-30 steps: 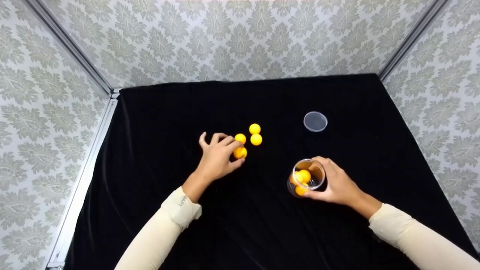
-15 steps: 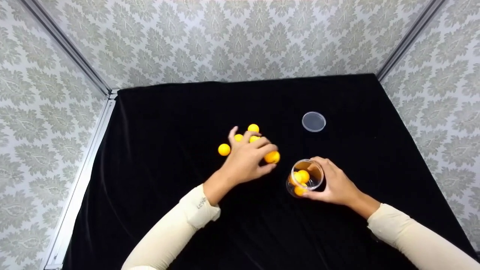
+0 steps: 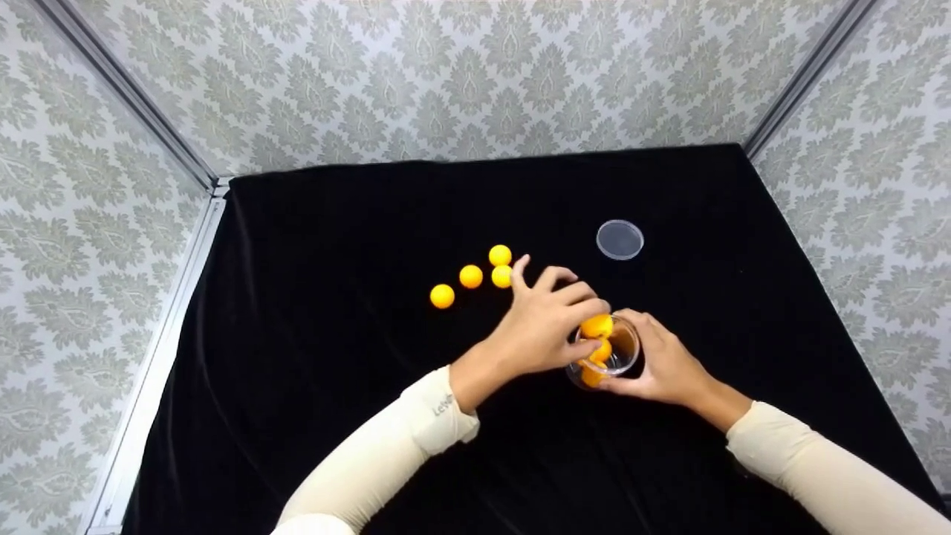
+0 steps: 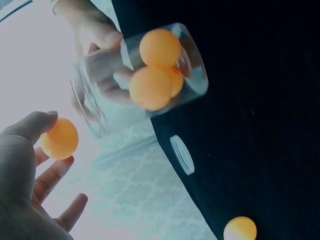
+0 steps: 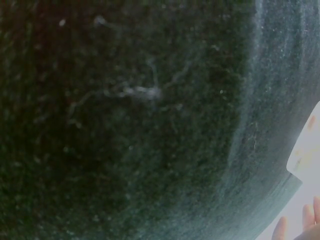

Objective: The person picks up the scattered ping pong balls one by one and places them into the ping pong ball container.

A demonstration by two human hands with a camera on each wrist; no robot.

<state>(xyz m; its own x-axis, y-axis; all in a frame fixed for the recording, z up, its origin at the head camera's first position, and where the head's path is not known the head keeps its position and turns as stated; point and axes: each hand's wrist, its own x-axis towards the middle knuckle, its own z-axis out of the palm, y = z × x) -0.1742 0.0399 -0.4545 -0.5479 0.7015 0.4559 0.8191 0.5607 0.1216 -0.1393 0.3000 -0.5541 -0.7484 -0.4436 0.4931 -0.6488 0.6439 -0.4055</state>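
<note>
While pinching an orange ball [image 3: 596, 325] between thumb and fingertips at the mouth of a clear jar [image 3: 603, 362]: left hand [image 3: 542, 327], remaining fingers spread. Right hand [image 3: 661, 364]: wrapped round the jar, tilted on a black cloth [image 3: 334, 386]. Inside the jar: more orange balls [image 4: 155, 80], exact count unclear. Loose on the cloth, left of the hands: four orange balls [image 3: 470, 276]. Beyond the jar, well apart: clear round lid [image 3: 620, 239], lying flat. Behind: patterned walls [image 3: 461, 74].

A table draped in black velvet cloth [image 3: 334, 386] carries everything. Four loose orange plastic balls [image 3: 470, 276] lie mid-table. A clear round plastic lid [image 3: 620, 239] lies far right.
</note>
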